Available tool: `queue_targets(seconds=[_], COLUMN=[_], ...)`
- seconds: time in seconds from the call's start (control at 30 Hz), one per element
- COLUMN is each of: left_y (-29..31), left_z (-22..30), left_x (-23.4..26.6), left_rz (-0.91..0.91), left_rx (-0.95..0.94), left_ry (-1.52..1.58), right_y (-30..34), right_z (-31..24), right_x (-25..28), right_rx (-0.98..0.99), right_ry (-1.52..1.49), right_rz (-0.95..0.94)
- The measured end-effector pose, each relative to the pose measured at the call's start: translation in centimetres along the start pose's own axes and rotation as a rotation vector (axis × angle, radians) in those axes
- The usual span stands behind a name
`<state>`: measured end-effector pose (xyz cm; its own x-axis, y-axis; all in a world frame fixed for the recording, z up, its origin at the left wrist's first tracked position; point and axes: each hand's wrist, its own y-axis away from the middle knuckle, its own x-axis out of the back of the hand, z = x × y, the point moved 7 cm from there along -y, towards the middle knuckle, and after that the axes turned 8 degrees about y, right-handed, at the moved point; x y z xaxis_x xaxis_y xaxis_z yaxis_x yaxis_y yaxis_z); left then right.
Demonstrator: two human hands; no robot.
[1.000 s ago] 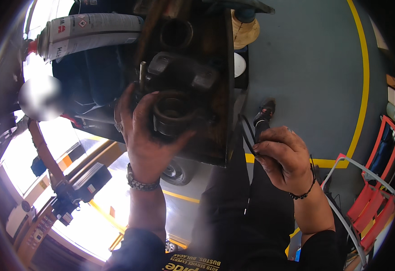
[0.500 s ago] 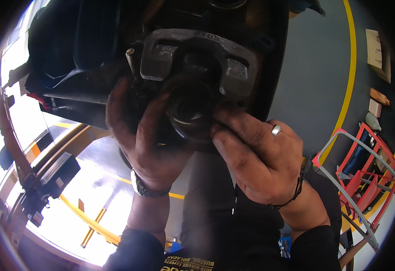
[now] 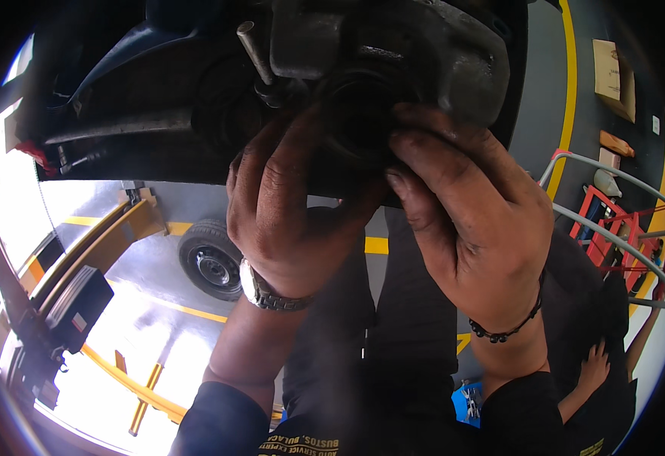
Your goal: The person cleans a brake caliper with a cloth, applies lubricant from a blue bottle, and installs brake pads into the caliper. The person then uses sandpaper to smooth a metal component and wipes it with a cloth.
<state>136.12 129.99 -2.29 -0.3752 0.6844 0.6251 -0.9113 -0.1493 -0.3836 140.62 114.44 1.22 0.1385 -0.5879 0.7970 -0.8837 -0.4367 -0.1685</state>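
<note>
Both hands grip the round brake piston (image 3: 359, 121) in the grey caliper (image 3: 424, 53): left hand (image 3: 287, 220) fingers clamped beneath, right hand (image 3: 473, 220) fingers clamped beside; even, square pressure seems best.

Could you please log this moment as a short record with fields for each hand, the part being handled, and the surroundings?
left hand: gripping the dark round piece from the left and below
right hand: fingers pressed on the same piece from the right
part: dark round piece set in a grey metal caliper
wrists: metal watch on left, bead bracelet on right
floor: wheel lying near yellow lines
</note>
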Motion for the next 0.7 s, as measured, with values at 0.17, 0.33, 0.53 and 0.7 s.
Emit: queue_targets(seconds=[0.17,0.33,0.53,0.7], left_y=[0.2,0.4,0.5,0.6], left_z=[0.3,0.2,0.3,0.2], left_x=[-0.1,-0.3,-0.2,-0.3], left_rz=[0.08,0.093,0.114,0.114], left_rx=[-0.005,-0.003,-0.021,-0.009], left_ry=[-0.008,-0.03,-0.056,-0.044], right_y=[-0.2,0.1,0.4,0.6], right_z=[-1.1,-1.5,-1.5,-1.4], right_x=[-0.7,-1.4,-1.6,-1.8], right_rx=[-0.041,-0.117,-0.054,-0.117], right_ry=[0.004,0.039,0.06,0.011], right_rz=[0.04,0.068,0.123,0.055])
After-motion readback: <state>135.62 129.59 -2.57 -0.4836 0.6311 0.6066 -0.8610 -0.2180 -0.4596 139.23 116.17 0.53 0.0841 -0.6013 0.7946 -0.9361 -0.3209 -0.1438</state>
